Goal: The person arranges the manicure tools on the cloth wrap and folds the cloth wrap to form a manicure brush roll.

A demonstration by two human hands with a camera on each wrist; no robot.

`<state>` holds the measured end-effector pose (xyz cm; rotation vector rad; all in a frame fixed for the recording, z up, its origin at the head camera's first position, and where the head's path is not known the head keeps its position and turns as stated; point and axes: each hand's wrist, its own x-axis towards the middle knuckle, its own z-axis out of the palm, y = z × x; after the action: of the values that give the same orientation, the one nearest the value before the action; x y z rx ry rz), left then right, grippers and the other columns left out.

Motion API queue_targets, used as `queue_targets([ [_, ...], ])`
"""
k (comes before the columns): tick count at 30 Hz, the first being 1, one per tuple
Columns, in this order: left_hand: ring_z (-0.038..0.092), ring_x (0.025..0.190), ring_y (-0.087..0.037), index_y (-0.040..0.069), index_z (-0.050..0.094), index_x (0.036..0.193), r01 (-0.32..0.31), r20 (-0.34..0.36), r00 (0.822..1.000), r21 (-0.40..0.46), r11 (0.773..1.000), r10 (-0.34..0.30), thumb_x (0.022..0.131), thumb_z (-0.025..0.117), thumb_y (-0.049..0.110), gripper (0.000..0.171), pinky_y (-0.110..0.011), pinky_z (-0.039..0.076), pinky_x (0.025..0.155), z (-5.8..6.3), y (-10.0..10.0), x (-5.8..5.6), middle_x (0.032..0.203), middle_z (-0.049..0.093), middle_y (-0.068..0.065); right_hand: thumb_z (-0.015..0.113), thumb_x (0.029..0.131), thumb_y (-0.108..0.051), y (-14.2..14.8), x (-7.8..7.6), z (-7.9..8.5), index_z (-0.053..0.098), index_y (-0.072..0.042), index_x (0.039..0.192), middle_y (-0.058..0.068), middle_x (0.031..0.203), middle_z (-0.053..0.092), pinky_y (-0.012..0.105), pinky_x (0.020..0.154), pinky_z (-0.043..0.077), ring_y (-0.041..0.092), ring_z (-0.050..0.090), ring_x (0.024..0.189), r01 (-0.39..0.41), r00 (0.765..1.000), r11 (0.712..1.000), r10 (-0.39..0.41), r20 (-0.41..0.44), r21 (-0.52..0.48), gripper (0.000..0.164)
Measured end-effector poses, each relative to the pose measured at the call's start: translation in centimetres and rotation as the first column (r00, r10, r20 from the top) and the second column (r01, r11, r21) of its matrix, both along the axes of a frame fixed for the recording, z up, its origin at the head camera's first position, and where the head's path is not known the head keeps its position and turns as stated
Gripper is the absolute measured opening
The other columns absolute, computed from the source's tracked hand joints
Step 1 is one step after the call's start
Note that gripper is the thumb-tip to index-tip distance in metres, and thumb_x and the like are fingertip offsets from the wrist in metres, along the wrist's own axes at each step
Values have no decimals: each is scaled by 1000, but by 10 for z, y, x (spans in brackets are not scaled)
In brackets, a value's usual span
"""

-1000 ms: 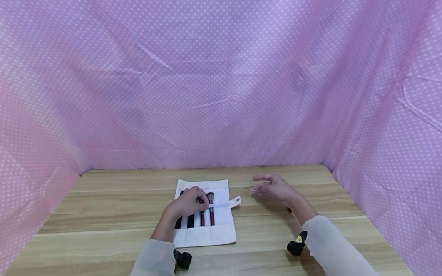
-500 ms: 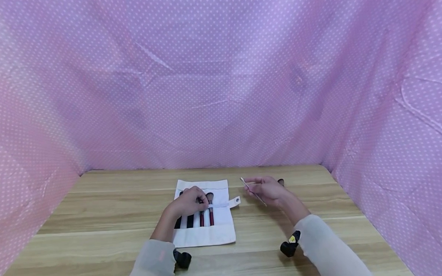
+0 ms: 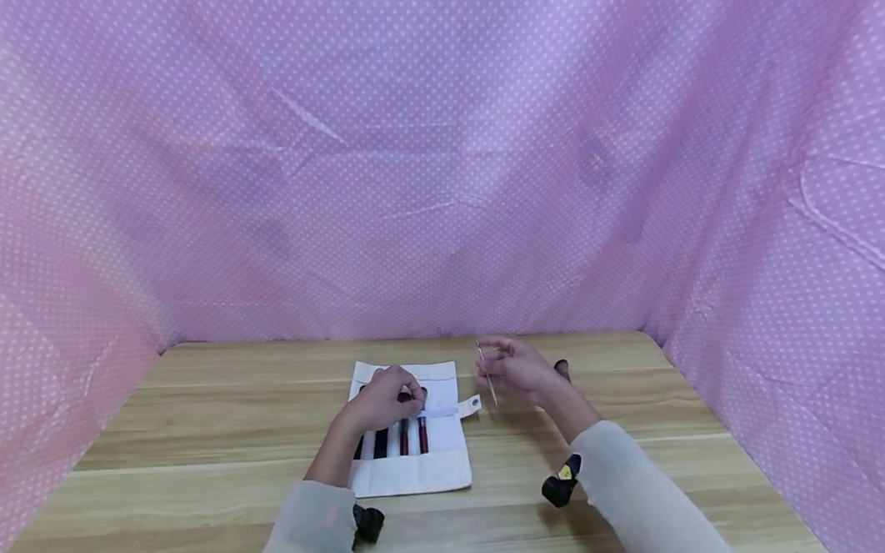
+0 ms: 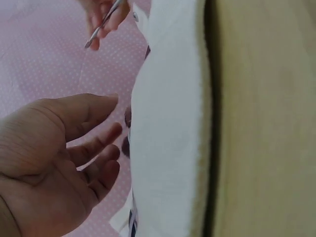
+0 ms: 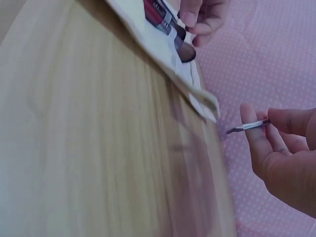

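A white fabric brush roll (image 3: 445, 468) lies spread on the table. Makeup brushes with red handles (image 3: 423, 436) and two black-handled ones (image 3: 380, 443) sit in its slots. My left hand (image 3: 385, 401) hovers over their upper ends; in the left wrist view, thumb and fingers (image 4: 94, 153) are loosely bent and apart, with nothing between them. Right of the roll, my right hand (image 3: 518, 368) pinches a thin makeup brush (image 3: 488, 374) raised above the table. Its silver ferrule and small dark tip (image 5: 242, 127) show in the right wrist view.
Past my right wrist lies another brush with a dark head (image 3: 562, 369), partly covered by the arm. A snap strap (image 3: 470, 405) sticks out from the roll's right side. Pink dotted cloth (image 3: 438, 185) hangs around the wooden table (image 3: 195, 423).
My right hand has moved left toward the roll, and the thin brush has swung to a more upright angle. The left hand has barely shifted over the brushes.
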<state>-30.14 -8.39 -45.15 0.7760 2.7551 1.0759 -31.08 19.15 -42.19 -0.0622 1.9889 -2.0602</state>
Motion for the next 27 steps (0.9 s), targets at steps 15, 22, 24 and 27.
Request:
queue_targets([
  [15, 51, 118, -31, 13, 77, 89, 1, 6, 1000, -61, 998, -1, 89, 79, 9, 5, -50, 40, 103, -4, 19, 4, 117, 61, -6, 60, 94, 15, -39, -9, 3, 52, -6, 145, 15, 92, 68, 55, 94, 53, 34, 70, 91, 157, 985, 986, -160, -60, -45, 56],
  [22, 54, 111, -26, 17, 75, 83, 9, -9, 1000, -65, 998, -9, 88, 79, 10, 10, -50, 39, 101, -10, 17, 1, 107, 66, 1, 57, 95, 15, -52, -14, -3, 50, -5, 147, 20, 98, 68, 47, 88, 58, 26, 70, 81, 167, 984, 980, -172, -45, -112, 56],
  [24, 53, 112, -26, 19, 75, 83, 5, 3, 1000, -57, 998, -5, 88, 78, 9, 12, -50, 38, 101, -11, 17, 1, 108, 65, 0, 57, 96, 14, -56, -16, -6, 47, -4, 148, 26, 106, 67, 46, 87, 58, 25, 69, 80, 166, 984, 980, -173, -46, -112, 56],
  [27, 51, 111, -26, 20, 74, 81, 0, 6, 1000, -61, 998, 0, 89, 78, 10, 13, -49, 38, 100, -12, 17, 0, 111, 63, -1, 56, 96, 14, -62, -17, -9, 44, -3, 151, 35, 117, 61, 44, 83, 60, 23, 69, 77, 176, 982, 979, -181, -47, -103, 58],
])
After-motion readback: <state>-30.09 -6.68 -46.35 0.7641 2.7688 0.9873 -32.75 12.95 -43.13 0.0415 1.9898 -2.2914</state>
